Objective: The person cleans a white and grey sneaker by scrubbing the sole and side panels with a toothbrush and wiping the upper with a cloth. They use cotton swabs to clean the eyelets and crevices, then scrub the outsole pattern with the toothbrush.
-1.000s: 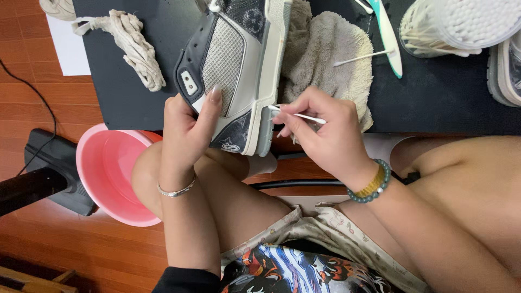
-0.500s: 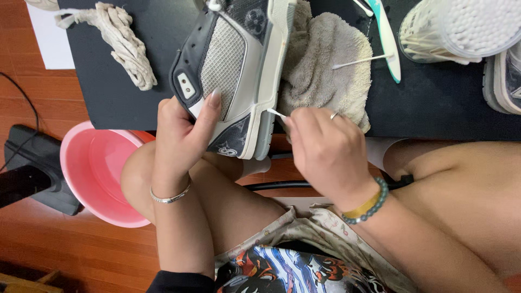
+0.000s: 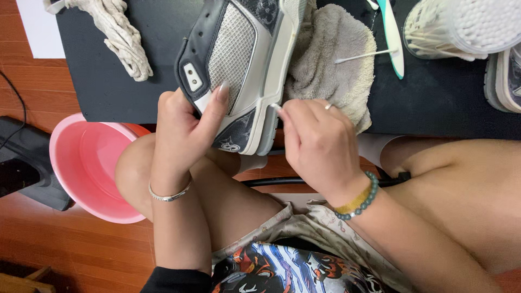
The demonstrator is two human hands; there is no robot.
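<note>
1. Nearest me, the left hand (image 3: 182, 130) clamps the heel of the grey-and-white mesh sneaker (image 3: 239, 70), thumb pressed on its side, steadying it tilted off the black tabletop (image 3: 135, 92).
2. Right of the sneaker, the right hand (image 3: 317, 144) pinches a thin white cotton swab (image 3: 277, 107) against the sole edge.
3. Beyond the sneaker lies a crumpled grey towel (image 3: 336, 59), seemingly as padding.
4. Left of the sneaker and lower sits a pink plastic basin (image 3: 89, 168).
</note>
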